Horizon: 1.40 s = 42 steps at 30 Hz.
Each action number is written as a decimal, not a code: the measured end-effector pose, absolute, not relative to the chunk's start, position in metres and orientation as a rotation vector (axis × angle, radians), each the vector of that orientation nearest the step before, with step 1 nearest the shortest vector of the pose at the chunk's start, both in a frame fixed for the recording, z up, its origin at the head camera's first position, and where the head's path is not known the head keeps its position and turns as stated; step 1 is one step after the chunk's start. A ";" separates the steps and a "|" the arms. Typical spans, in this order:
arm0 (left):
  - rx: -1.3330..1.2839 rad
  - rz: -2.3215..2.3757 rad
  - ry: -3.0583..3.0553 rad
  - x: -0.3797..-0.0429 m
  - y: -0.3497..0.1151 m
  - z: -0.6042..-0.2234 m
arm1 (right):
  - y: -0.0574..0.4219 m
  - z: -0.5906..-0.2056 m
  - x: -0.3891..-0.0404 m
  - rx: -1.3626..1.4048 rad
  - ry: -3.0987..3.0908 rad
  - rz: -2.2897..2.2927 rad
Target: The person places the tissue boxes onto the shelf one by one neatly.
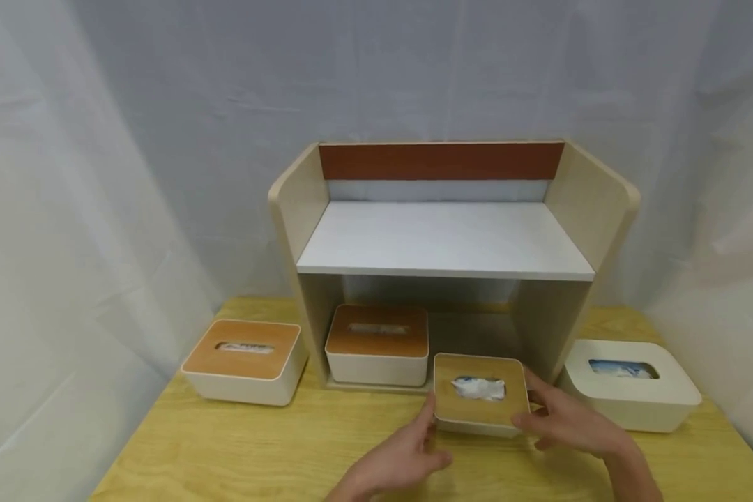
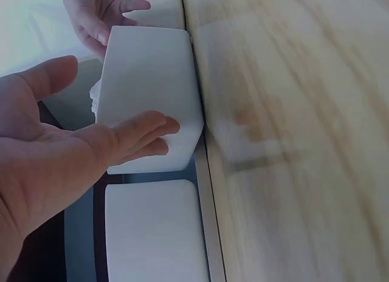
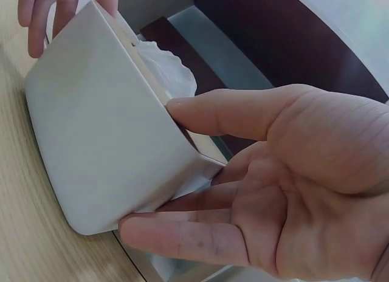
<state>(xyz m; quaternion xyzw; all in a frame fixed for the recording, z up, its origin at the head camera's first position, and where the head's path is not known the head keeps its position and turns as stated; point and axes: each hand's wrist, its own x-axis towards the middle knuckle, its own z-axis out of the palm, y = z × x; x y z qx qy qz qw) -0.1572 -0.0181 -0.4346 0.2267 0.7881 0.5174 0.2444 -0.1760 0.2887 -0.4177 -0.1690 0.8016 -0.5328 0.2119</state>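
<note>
A tissue box [image 1: 477,411] with a light wooden lid and white sides stands at the front of the shelf unit's lower compartment, tissue showing in its slot. My left hand [image 1: 398,457] touches its left end with fairly straight fingers; the left wrist view shows them against the white side. At the other end my right hand [image 1: 574,422] grips the box, thumb on the lid's edge and fingers against the short side, as the right wrist view shows. A second tissue box [image 1: 376,348], with a browner lid, sits left of it inside the compartment.
The shelf unit [image 1: 445,240] has a white upper board and pale side panels. Left of it another wooden-lidded tissue box [image 1: 245,352] stands on the wooden table [image 1: 245,453]. An all-white tissue box [image 1: 634,390] stands at the right, close to my right hand.
</note>
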 end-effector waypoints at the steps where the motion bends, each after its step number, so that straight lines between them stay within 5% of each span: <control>1: 0.606 1.422 2.141 -0.158 -0.019 -0.435 | 0.288 -0.418 -0.176 -0.467 2.226 -1.486; 42: 0.759 1.240 2.313 -0.162 -0.016 -0.424 | 0.272 -0.403 -0.170 -0.407 2.690 -1.111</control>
